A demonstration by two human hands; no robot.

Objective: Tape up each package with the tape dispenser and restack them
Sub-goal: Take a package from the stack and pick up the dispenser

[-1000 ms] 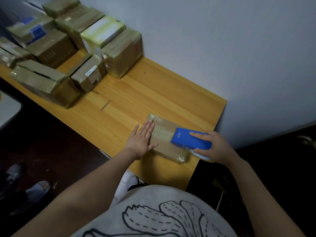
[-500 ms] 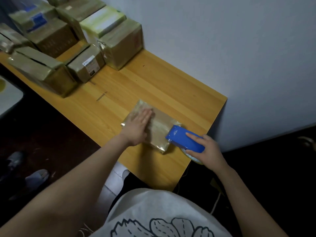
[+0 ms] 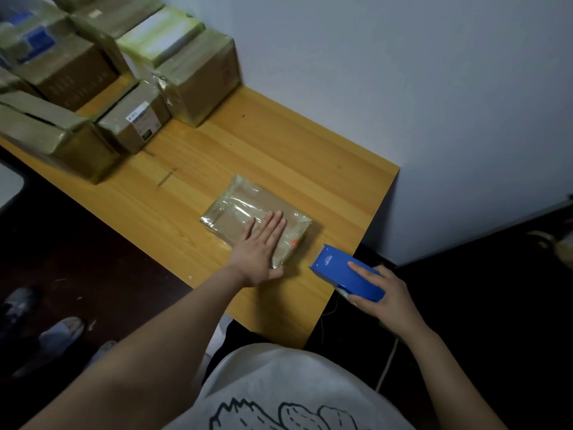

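Package: we note a flat, rectangular parcel (image 3: 248, 209) of brown card. It is skinned in glossy clear tape that wrinkles and catches the light, with a small orange mark by its near edge.
Package position: it lies flat on the table (image 3: 310, 144), towards the near right corner, well apart from the other boxes.
Table: pale wood with a straight grain, smooth top and square edge.
Tape dispenser (image 3: 344, 274): a blue, boxy, smooth shell with small white print at its front end. We see a pale roll just showing underneath.
Left hand (image 3: 260, 246): palm down on the near half of the parcel, fingers straight and close together, thumb out at the parcel's near edge, arm stretched forward.
Right hand (image 3: 390, 293): wrapped round the dispenser's rear, index finger laid along its top. We see it held at the table's right edge, near the parcel but not touching it.
Other boxes (image 3: 198, 72): taped cardboard cartons, blocky and dull brown, grouped at the far left against the wall. One carries a white label.
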